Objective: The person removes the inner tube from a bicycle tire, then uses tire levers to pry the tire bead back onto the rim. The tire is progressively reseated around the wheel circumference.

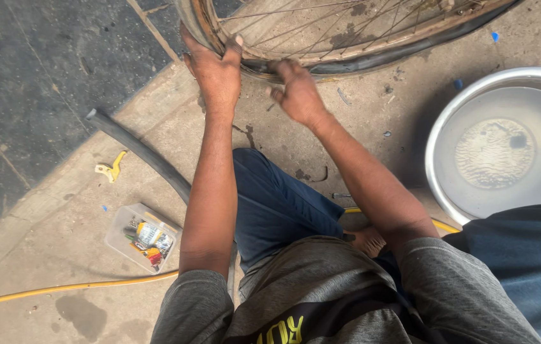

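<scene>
left hand gripping wheel rim — right hand beside

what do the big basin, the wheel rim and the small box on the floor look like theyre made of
Basin: shiny silver metal, probably steel or aluminium, with bright reflections on its wall. Wheel rim: metal, brown and dull, seemingly rusted. Small box: clear plastic, since its contents show through the sides.

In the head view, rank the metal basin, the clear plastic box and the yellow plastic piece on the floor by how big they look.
1. Metal basin, cut off at the frame edge
2. Clear plastic box
3. Yellow plastic piece
</scene>
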